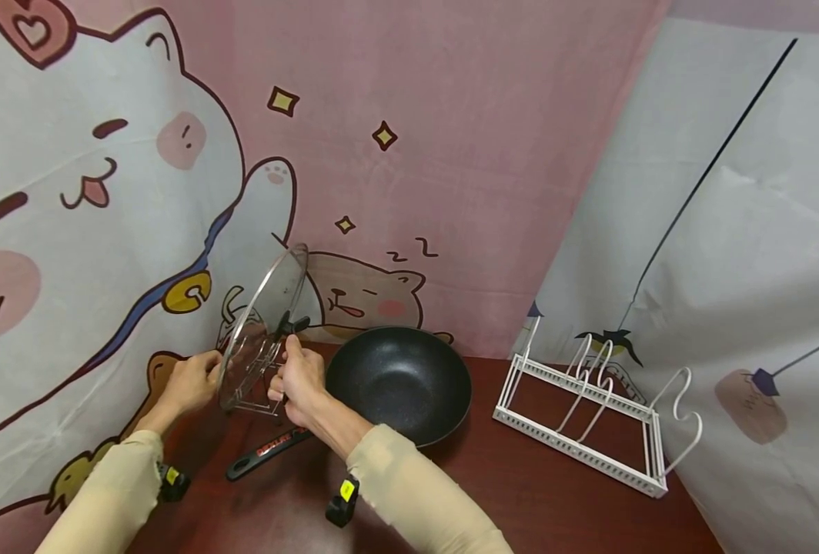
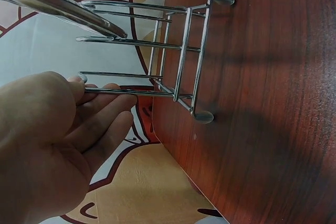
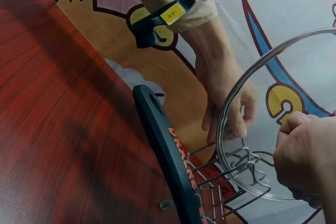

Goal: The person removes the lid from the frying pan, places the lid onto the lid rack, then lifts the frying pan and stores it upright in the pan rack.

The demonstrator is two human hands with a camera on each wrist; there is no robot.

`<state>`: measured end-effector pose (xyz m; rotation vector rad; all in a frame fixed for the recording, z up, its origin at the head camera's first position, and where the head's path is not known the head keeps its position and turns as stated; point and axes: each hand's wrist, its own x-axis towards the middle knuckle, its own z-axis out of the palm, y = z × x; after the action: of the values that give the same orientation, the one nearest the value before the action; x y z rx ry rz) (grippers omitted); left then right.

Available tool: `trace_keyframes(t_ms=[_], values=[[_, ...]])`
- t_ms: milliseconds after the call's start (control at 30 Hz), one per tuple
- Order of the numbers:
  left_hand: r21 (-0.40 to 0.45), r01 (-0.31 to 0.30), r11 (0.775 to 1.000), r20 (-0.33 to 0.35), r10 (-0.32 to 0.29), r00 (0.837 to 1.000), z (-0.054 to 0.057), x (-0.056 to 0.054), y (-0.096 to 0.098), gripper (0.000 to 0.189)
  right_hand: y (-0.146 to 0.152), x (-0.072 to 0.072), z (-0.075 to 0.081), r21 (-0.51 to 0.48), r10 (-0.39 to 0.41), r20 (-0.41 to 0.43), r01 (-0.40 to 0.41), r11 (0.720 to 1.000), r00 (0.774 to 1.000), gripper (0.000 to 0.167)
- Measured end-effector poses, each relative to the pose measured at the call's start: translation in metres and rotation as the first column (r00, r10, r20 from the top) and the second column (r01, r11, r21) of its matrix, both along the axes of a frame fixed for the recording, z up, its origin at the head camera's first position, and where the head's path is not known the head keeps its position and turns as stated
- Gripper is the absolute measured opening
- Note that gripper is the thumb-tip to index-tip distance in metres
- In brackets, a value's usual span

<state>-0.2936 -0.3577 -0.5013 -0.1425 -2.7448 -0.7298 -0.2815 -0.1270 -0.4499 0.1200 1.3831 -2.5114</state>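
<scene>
A clear glass lid (image 1: 271, 296) with a metal rim and black knob (image 1: 297, 324) stands steeply tilted in a small metal wire rack (image 2: 181, 51) on the table's left side. My right hand (image 1: 302, 385) holds the lid at its knob, thumb up against it and the other fingers curled. On the rack's far-left side, my left hand (image 2: 58, 129) pinches one of its wires between thumb and fingers. In the right wrist view the lid's rim crosses in front of that hand. A black wok (image 1: 399, 388) sits beside my right hand, its handle (image 3: 165, 150) pointing left toward me.
To the right, a white rack (image 1: 579, 452) with curved upright hooks stands on the reddish-brown wooden table (image 1: 465, 492). A cartoon-printed cloth (image 1: 486, 154) hangs behind the table and along both sides. The wire rack stands close to the left cloth.
</scene>
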Motion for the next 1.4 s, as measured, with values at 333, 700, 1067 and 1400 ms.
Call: trace_keyframes(t_ms=[333,700,1067,1400], values=[[0.016,0.004,1.000,0.013,-0.004,1.000,0.002,0.002,0.001,0.026,0.001,-0.002,0.000,0.008,0.024,-0.008,-0.024,1.000,1.000,0.034],[0.025,0.019,1.000,-0.010,-0.019,1.000,0.000,0.004,0.000,0.030,0.006,-0.011,-0.003,0.040,0.085,-0.034,-0.084,0.996,0.996,0.033],[0.017,0.021,1.000,-0.023,-0.021,1.000,-0.003,0.006,0.001,0.029,0.008,-0.014,-0.004,0.050,0.099,-0.015,-0.098,0.994,0.995,0.033],[0.015,0.018,1.000,-0.023,-0.018,1.000,-0.002,0.006,0.000,0.031,0.007,-0.015,-0.003,0.060,0.110,-0.014,-0.109,0.992,0.994,0.034]])
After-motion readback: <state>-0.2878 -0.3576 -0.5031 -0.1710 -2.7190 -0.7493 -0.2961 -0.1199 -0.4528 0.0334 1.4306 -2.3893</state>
